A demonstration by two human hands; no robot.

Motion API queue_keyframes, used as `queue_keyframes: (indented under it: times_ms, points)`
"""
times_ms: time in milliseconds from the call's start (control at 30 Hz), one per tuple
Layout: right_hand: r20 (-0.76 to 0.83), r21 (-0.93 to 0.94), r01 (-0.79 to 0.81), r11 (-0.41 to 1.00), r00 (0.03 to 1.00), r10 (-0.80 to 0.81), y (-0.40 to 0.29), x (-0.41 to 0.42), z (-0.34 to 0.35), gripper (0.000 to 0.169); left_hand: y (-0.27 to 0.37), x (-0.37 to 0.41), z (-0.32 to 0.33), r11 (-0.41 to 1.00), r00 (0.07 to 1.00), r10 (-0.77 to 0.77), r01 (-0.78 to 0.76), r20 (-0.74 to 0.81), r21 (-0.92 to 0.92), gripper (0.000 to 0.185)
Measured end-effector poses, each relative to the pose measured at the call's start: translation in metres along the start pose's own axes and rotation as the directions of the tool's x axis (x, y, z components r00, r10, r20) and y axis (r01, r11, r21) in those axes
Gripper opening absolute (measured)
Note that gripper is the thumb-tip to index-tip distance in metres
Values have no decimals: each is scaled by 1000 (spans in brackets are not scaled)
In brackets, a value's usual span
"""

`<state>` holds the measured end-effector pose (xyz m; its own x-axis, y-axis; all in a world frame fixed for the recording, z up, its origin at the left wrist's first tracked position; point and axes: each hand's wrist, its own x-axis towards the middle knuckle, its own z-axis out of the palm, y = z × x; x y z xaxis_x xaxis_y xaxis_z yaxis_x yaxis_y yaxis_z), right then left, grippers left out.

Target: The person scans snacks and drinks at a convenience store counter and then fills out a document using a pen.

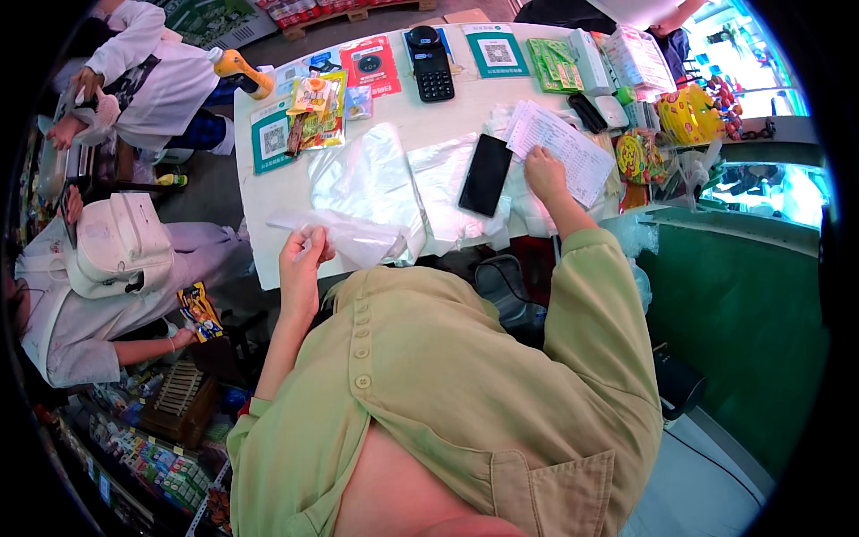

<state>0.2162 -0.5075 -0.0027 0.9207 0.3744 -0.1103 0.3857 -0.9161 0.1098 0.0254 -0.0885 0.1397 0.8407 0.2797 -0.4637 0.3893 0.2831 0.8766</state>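
My left hand [305,262] pinches the edge of a thin clear plastic bag [362,235] at the near left edge of the counter. Beside it lies a flat stack of clear plastic bags [366,164], with more bags [439,174] to its right. My right hand [545,173] rests on printed paper sheets [570,151], its fingertips on their near left part; whether it grips them is hard to tell. Left of that hand a black smartphone [484,176] lies on the bags. Snack packets [321,111] and an orange-capped-white bottle [241,74] are at the counter's far left.
A black payment terminal [433,70] and printed code cards [496,52] line the far side of the white counter [262,228]. Green packets [553,65], boxes [637,60] and yellow-wrapped sweets [688,114] crowd the right. Several people stand around; one at left holds a snack packet [200,312].
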Motion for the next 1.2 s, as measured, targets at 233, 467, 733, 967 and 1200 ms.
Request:
queue_keyframes:
  times_ms: [233, 467, 733, 967, 1200]
  points:
    - [-71, 113, -317, 942, 943, 326, 6, 5, -17, 14, 2, 1, -11, 1000, 1000, 2, -2, -1, -13, 16]
    - [-654, 300, 9, 954, 730, 199, -35, -6, -72, 11, 1, 5, -21, 999, 996, 49, -49, -73, 5, 19]
    - [-348, 317, 229, 920, 931, -112, -146, -21, -35, 16, 7, 19, -23, 987, 994, 107, -106, -2, 117, 24]
    - [-82, 996, 85, -20, 989, 120, -257, -25, -174, 25, 18, 22, -6, 887, 980, 170, -200, 107, 417, 16]
    - [104, 976, -142, -162, 969, -224, -278, -12, -199, 19, 24, 33, -1, 882, 940, 308, -339, 146, 326, 25]
